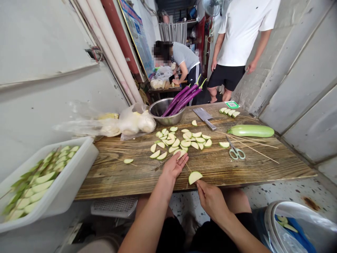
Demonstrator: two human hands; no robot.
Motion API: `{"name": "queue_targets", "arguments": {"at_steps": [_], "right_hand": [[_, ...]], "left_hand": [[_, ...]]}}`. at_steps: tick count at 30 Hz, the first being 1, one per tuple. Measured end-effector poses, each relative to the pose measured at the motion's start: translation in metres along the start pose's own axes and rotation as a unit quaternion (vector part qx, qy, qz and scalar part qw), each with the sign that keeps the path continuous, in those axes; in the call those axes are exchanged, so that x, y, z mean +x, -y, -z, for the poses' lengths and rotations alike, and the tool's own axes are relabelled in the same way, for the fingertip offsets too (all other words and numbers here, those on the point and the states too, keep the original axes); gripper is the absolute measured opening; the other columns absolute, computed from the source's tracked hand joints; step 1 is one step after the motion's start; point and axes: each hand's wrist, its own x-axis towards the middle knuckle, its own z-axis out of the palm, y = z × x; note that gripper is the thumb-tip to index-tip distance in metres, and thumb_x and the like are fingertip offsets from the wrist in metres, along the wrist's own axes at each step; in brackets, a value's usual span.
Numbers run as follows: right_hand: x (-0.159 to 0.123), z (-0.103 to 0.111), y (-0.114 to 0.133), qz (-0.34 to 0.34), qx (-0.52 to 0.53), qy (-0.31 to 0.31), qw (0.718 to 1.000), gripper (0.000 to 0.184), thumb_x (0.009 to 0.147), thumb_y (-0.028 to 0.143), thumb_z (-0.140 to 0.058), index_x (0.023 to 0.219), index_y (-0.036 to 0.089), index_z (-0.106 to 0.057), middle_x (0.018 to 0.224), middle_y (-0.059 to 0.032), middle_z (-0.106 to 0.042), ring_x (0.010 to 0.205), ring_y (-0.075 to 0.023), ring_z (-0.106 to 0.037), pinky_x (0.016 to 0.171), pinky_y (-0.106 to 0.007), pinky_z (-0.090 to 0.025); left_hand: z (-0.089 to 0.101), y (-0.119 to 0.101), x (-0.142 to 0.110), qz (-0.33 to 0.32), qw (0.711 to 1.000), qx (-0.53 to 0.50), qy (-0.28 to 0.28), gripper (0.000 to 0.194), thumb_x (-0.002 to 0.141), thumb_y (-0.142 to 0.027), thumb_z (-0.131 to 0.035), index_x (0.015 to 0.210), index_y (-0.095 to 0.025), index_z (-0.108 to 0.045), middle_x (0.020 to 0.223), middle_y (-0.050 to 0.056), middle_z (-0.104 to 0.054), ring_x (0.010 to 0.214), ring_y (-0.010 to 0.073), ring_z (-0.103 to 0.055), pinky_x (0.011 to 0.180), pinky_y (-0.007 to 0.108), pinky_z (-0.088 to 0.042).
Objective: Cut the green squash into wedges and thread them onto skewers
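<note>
My left hand [172, 168] is over the near part of the table, its fingers closed on a half-round zucchini slice [180, 154] with pale flesh and green skin. Lower and to the right, my right hand [212, 197] pinches a thin wooden skewer [187, 164]. One zucchini slice [195, 177] is threaded on that skewer, just by my right fingertips. The skewer's far end points up toward my left fingers; whether it touches the slice there I cannot tell. Just beyond my left hand lies a loose pile of cut zucchini slices [185, 143].
A white bin [91, 151] of skewered slices stands left. Behind the pile are a steel bowl [168, 120] with eggplants [181, 100] and a cleaver [204, 116]. Scissors [236, 153], a whole zucchini [251, 131] and loose skewers lie right. A bucket [273, 225] is lower right. Two people are beyond.
</note>
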Motion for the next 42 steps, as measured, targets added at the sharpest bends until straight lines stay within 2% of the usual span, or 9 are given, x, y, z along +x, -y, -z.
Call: {"name": "queue_targets", "arguments": {"at_steps": [16, 42], "right_hand": [[-0.0013, 0.0014, 0.0023, 0.001, -0.003, -0.010, 1.000, 0.030, 0.089, 0.017, -0.030, 0.091, 0.014, -0.059, 0.073, -0.0077, -0.067, 0.063, -0.0157, -0.063, 0.060, -0.022, -0.043], [-0.0036, -0.0003, -0.0001, 0.004, -0.012, -0.014, 1.000, 0.030, 0.089, 0.016, -0.030, 0.091, 0.014, -0.060, 0.076, -0.0075, -0.067, 0.065, -0.0154, -0.064, 0.062, -0.022, -0.044]], "left_hand": [[-0.0009, 0.0009, -0.0014, -0.007, 1.000, 0.004, -0.004, 0.008, 0.078, -0.003, -0.053, 0.084, -0.008, -0.055, 0.081, 0.013, -0.066, 0.083, 0.0240, -0.065, 0.067, 0.034, -0.056], [0.0006, 0.0019, 0.0004, -0.001, 1.000, 0.004, -0.005, 0.013, 0.078, -0.003, -0.052, 0.089, -0.010, -0.055, 0.086, 0.013, -0.066, 0.082, 0.0227, -0.066, 0.067, 0.033, -0.057]]}}
